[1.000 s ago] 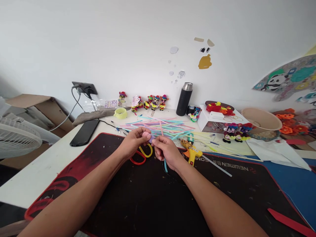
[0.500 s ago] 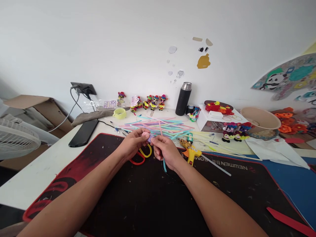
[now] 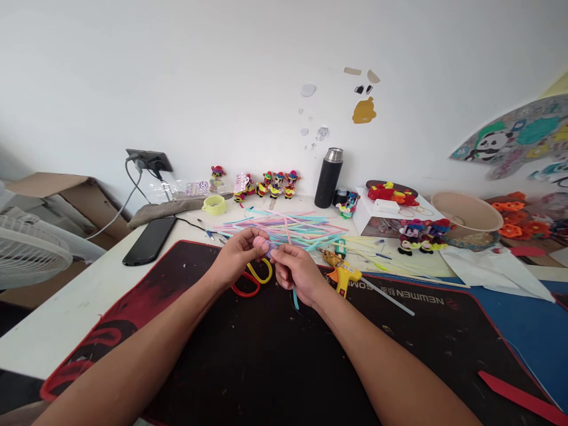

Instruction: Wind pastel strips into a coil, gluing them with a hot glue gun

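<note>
Between my two hands is a small rolled piece of pink and lilac pipe cleaner (image 3: 261, 242). My left hand (image 3: 236, 258) pinches its pink side between thumb and fingers. From the right, my right hand (image 3: 298, 273) closes on the lilac side, its lower fingers curled in. A light blue pipe cleaner end (image 3: 296, 299) hangs below the right hand; whether it joins the rolled piece is hidden. Scissors (image 3: 267, 272) with red and yellow handles lie under the left hand, their blades mostly covered. Just beyond the hands spreads a pile of pastel pipe cleaners (image 3: 310, 223).
A yellow glue gun (image 3: 347, 276) lies right of my hands on the black mat (image 3: 266, 367). Behind stand a black flask (image 3: 329, 180) and several fuzzy figures (image 3: 277, 186). At left are a phone (image 3: 149, 241), yellow tape (image 3: 215, 205) and a fan (image 3: 31, 248).
My left fingers have shifted slightly on the rolled piece, and more of its pink side shows. The right hand stays almost in place.
</note>
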